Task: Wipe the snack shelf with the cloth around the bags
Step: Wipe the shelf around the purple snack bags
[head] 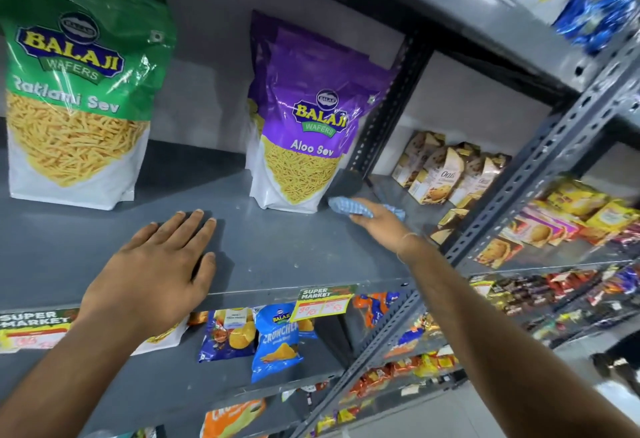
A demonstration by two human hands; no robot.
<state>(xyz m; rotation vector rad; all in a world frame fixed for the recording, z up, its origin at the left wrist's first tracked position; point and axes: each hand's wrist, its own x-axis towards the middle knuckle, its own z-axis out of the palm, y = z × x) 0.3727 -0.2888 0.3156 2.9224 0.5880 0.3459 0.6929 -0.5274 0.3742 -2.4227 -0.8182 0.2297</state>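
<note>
Head view: the right hand (375,217) has its fingers closed on the blue cloth (346,207), pressed to the grey shelf (277,250) just right of the purple bag (304,126). The left hand (156,264) lies flat and empty, fingers spread, near the front edge. A good stroke would keep the cloth flat and skirt the bag's base without tipping it. The green bag (76,91) stands far left; the dark post (384,108) crowds the right corner.
</note>
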